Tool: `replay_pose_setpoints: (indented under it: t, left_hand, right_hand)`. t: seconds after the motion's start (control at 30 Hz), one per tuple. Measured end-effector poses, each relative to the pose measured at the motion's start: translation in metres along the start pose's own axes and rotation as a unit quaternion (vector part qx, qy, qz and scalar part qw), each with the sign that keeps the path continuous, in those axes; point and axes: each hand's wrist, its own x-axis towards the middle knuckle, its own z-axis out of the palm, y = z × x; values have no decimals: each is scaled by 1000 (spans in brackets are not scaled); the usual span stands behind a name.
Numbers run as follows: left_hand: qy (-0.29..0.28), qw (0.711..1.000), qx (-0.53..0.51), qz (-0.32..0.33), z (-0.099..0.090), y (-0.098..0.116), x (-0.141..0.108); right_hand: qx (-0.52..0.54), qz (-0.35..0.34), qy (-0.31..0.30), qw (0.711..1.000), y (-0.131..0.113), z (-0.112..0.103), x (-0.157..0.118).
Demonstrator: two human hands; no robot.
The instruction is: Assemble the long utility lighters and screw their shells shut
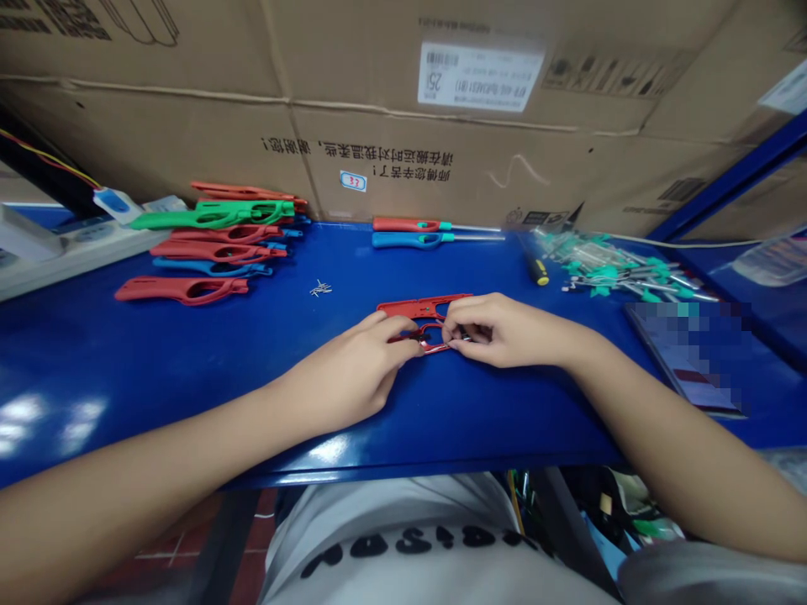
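Note:
In the head view, a red lighter shell half lies on the blue table between my hands. My left hand has its thumb and fingers closed on the left part of it, over some small dark parts. At its right end my right hand is pinched, with a thin pale wire-like piece near the fingertips. The fingers hide most of this shell and whatever small piece they grip. Just behind it rests a second red shell half, partly covered by my right hand.
Red, blue and green lighter shells are piled at the left beside a power strip. Small metal pins lie nearby. Two long lighters, a screwdriver, teal-ended metal tubes and a flat device lie around. Cardboard boxes stand behind.

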Motion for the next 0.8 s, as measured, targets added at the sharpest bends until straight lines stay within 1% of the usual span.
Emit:
replay_pose_setpoints:
  t: [0.1,0.27,0.47,0.6,0.67,0.7,0.73,0.8]
  left_hand:
    - [1,1000,2,3,0,-1,-1]
    - [2,1000,8,3,0,-2,-1]
    - [3,1000,15,1,0,-1,0]
    - [0,1000,21,1,0,-3,1]
    - [4,1000,24,0,0,-4,1]
    - [4,1000,28,-1,0,-5,1]
    - [4,999,33,-2,-1,-5,2]
    - [1,999,46,-3,-2,-5,2]
  right_hand:
    - [7,0,1,1000,0,-1,0]
    - [8,-21,-2,1000,2,-4,-1]
    - [16,-22,-12,1000,-2,-8,-3]
    - [14,-34,3,999,-2,-9,-5]
    - [9,-38,21,999,1,-9,-5]
    - [3,-28,38,999,4,-10,-5]
    - [-10,-4,62,998,7,-11,-5]
    - [-61,82,131,986,15,-16,-6]
